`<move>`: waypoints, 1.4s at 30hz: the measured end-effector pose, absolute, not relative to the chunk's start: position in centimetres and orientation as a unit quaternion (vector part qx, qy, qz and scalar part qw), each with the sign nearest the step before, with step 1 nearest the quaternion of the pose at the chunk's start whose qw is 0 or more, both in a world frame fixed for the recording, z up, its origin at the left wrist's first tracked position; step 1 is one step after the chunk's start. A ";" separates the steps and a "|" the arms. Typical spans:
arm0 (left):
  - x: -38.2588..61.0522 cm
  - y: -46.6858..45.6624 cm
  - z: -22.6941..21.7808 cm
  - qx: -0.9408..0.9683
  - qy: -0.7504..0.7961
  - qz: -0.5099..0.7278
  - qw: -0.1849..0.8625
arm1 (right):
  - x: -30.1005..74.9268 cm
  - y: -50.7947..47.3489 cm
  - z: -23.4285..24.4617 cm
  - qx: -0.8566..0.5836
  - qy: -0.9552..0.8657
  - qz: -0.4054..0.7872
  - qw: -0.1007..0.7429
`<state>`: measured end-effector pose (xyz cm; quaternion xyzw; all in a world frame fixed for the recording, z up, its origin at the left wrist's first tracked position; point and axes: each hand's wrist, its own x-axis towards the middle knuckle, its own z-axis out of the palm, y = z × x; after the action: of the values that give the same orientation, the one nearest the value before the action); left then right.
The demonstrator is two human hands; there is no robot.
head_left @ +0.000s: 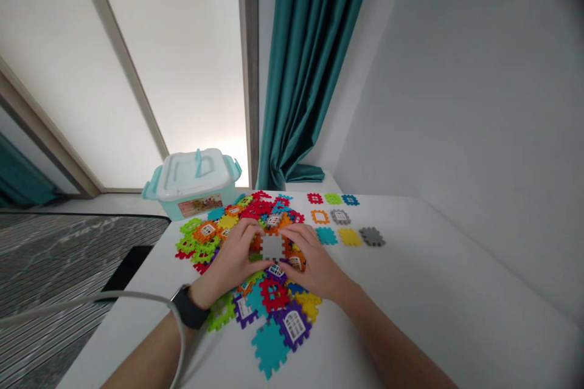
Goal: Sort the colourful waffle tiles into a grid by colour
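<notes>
Head view shows the left hand (238, 253) and the right hand (314, 258) around a light grey, square plastic tile with notched edges (272, 247), above the middle of a heap of multicoloured notched plastic tiles (274, 295) on the white table (410, 292). Both hands' fingers appear closed on it, fingertips at its far side, thumbs at its near side; how firmly, I cannot tell. Orange notched plastic shows around it, joined or merely beneath being unclear. Such a thin piece should be light, fairly stiff and hardly fragile, though its smooth face may slip; opposite edges, beside the teeth, offer the surest hold.
</notes>
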<state>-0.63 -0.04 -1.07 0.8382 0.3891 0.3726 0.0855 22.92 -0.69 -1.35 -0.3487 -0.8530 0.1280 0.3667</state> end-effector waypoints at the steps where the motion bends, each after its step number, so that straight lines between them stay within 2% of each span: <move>1: -0.6 0.0 -1.0 0.837 0.388 0.375 0.093 | 22.9 -0.7 -1.4 -0.349 -0.854 0.124 0.365; 9: -0.3 -0.3 -0.5 0.829 0.389 0.382 0.127 | 23.0 -0.5 -1.5 -0.353 -0.851 0.113 0.371; 20: -0.1 -0.4 -0.8 0.832 0.385 0.384 0.112 | 22.6 -0.8 -1.7 -0.314 -0.860 0.080 0.395; 25: -0.9 -0.2 -0.2 0.854 0.362 0.359 0.102 | 22.7 -0.9 -1.2 -0.332 -0.845 0.117 0.403; 34: -1.0 -0.6 0.1 0.862 0.334 0.382 0.016 | 22.6 -1.1 -0.8 -0.351 -0.809 0.210 0.423; 37: -0.5 -0.8 0.3 0.841 0.346 0.410 0.062 | 22.5 -1.0 -0.7 -0.363 -0.800 0.237 0.414; 42: 0.4 -0.8 0.7 0.765 0.411 0.435 0.239 | 22.3 -0.9 -0.9 -0.392 -0.774 0.253 0.428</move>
<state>0.39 -0.83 0.66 0.7646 0.4107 0.4352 0.2392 22.31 -0.85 -0.90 -0.3918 -0.7739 0.2533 0.4283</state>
